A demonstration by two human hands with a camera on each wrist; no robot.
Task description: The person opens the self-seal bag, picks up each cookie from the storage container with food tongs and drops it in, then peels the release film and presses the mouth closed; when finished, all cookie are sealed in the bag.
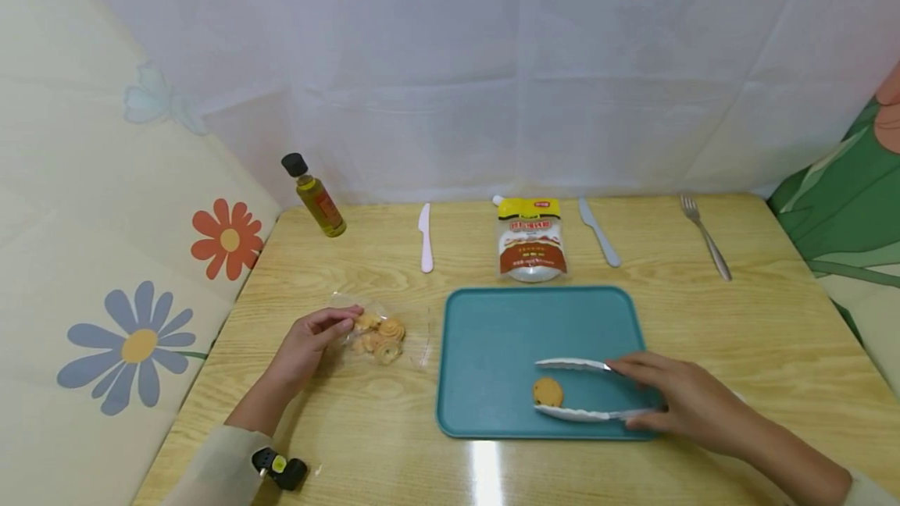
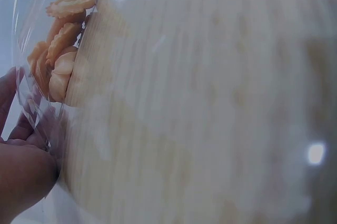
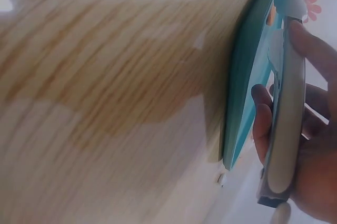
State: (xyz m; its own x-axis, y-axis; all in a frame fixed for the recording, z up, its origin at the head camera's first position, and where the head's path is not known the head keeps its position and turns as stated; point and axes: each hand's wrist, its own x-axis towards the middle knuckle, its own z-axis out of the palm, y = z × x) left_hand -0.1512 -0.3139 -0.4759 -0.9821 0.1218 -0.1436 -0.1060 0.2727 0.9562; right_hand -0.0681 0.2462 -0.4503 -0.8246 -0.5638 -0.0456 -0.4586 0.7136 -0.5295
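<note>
On the teal tray (image 1: 506,334) lies one round cookie (image 1: 548,392), between the spread white tips of the tongs (image 1: 573,415). My right hand (image 1: 685,404) grips the tongs over the tray's right front part; in the right wrist view, the fingers and thumb lie around the metal tongs handle (image 3: 287,124). Left of the tray is a clear plastic bag (image 1: 418,334) with several cookies (image 1: 388,329) in it. My left hand (image 1: 309,342) pinches this bag at its left side. In the left wrist view, the stacked cookies (image 2: 60,50) show through the plastic.
At the back left stands an oil bottle (image 1: 319,201). Along the back lie a pink knife (image 1: 426,239), a yellow, white and brown food pouch (image 1: 532,240), a grey knife (image 1: 599,233) and a fork (image 1: 706,236). A white cloth (image 1: 436,76) hangs behind the wooden table (image 1: 366,443).
</note>
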